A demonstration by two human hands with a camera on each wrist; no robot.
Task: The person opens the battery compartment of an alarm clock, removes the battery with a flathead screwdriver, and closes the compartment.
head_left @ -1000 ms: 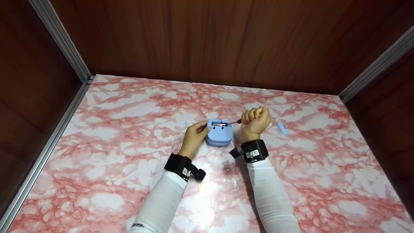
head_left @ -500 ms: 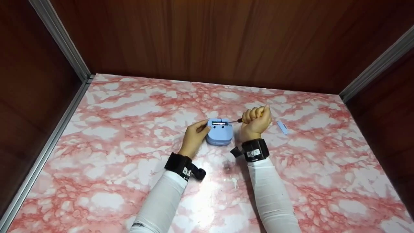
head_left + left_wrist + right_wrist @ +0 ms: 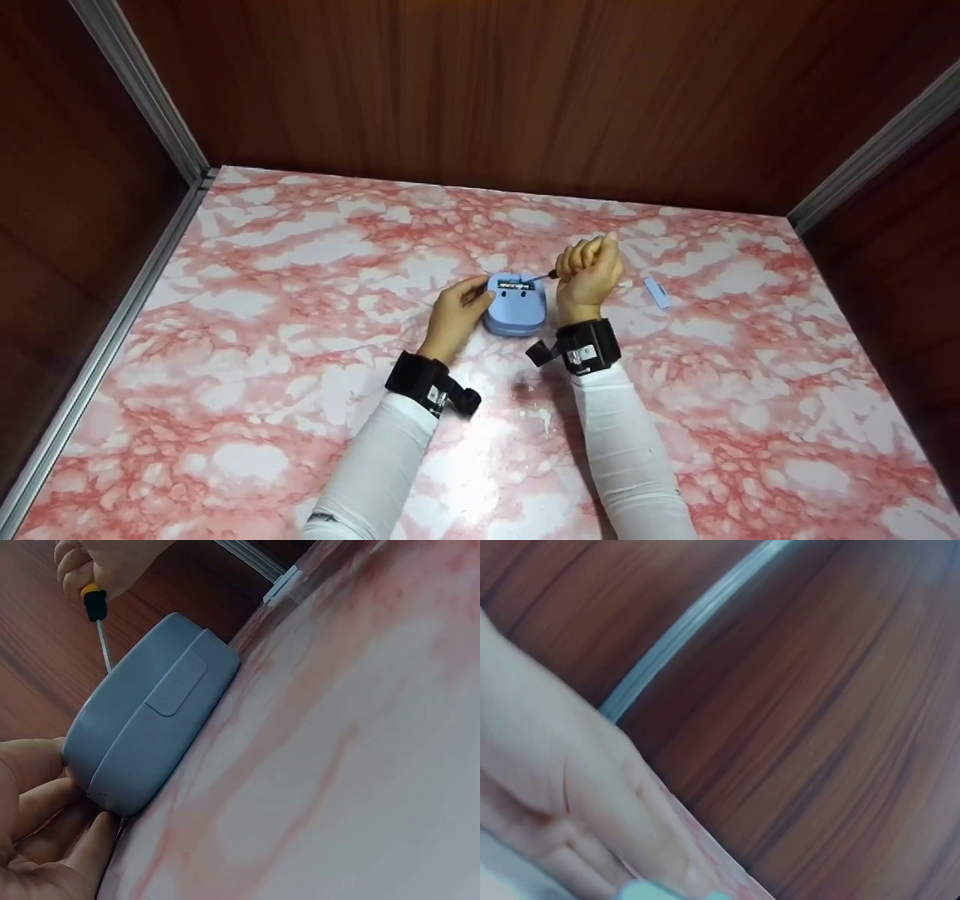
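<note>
A light blue rounded case (image 3: 514,309) lies on the table with a narrow battery slot (image 3: 516,285) uncovered along its far side. Something like a battery shows in the slot. My left hand (image 3: 454,313) pinches the case's left edge, thumb on top. My right hand (image 3: 589,276) grips a screwdriver (image 3: 553,274), its yellow and black handle (image 3: 94,601) mostly inside the fist. The metal shaft reaches left to the right end of the slot; the left wrist view hides the tip behind the case. A small light blue cover (image 3: 656,292) lies to the right.
The pink and white marbled table (image 3: 247,375) carries all this. Brown wood panels (image 3: 480,90) stand behind and at both sides, with metal strips (image 3: 142,97) at the corners. Black camera straps (image 3: 588,346) circle both wrists.
The case and left hand have shifted slightly right. My right hand has moved a little left and away, bringing the screwdriver tip further over the slot. The thing in the slot looks paler.
</note>
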